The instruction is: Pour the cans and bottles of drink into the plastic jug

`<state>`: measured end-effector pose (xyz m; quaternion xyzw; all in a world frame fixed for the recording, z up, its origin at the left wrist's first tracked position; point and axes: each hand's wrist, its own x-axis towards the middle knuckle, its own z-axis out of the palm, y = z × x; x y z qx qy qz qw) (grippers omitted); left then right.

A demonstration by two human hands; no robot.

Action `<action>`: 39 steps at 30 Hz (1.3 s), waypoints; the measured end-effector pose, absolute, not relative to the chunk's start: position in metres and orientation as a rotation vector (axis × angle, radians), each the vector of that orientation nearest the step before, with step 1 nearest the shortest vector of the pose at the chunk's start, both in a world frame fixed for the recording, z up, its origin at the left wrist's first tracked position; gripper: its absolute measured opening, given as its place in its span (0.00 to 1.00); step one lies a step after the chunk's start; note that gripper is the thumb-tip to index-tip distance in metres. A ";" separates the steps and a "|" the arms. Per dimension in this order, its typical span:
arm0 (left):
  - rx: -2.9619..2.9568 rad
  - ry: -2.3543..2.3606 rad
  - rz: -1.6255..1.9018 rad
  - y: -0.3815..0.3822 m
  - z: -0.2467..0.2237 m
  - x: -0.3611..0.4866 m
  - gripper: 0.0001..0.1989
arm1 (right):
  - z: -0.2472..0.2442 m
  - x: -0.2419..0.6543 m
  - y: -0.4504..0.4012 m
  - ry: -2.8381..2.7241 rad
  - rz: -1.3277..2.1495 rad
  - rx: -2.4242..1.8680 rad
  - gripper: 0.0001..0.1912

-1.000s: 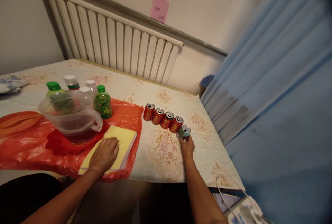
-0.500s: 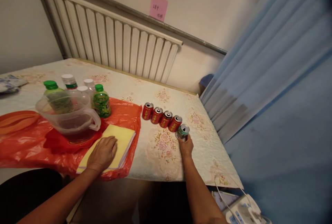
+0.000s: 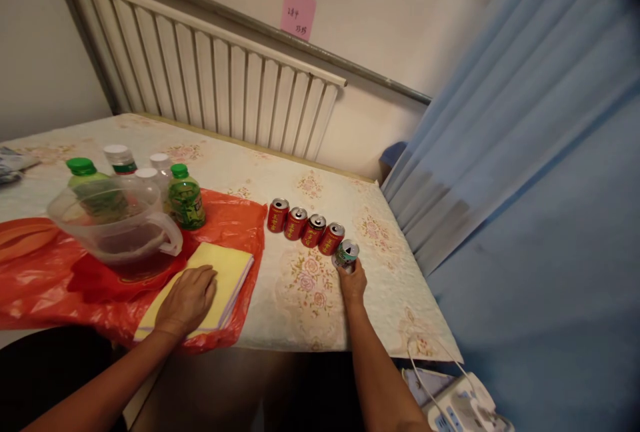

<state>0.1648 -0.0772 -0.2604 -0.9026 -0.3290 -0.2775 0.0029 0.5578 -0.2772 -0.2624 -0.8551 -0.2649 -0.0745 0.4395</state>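
Several opened drink cans stand upright in a slanting row on the flowered tablecloth [image 3: 287,285]. Most are red with yellow characters, such as the red can [image 3: 278,216] at the left end. At the right end is a green and silver can [image 3: 346,255], close beside the last red one. My right hand [image 3: 354,280] has its fingers round the lower part of this green can. My left hand [image 3: 187,300] rests flat on a folded yellow cloth [image 3: 227,265], palm down and holding nothing. Under the cloth lies an orange-red plastic sheet [image 3: 245,219].
A clear plastic jug [image 3: 115,239] stands left of my left hand, with a green-capped bottle [image 3: 186,202] and several other bottles round it. Behind the table is a white radiator [image 3: 210,79]. A blue curtain [image 3: 510,152] hangs at the right, above a power strip [image 3: 465,409].
The whole view has shifted slightly, so things appear a little further left. Both hands keep their places on the cloth and at the green can.
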 end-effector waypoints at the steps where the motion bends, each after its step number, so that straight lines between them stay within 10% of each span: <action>1: -2.827 -1.035 -0.869 -0.077 -0.260 0.165 0.15 | -0.263 0.558 -0.277 -0.658 -0.183 -2.121 0.26; 39: -2.810 -1.020 -0.864 -0.080 -0.258 0.165 0.14 | -0.263 0.558 -0.278 -0.656 -0.180 -2.117 0.25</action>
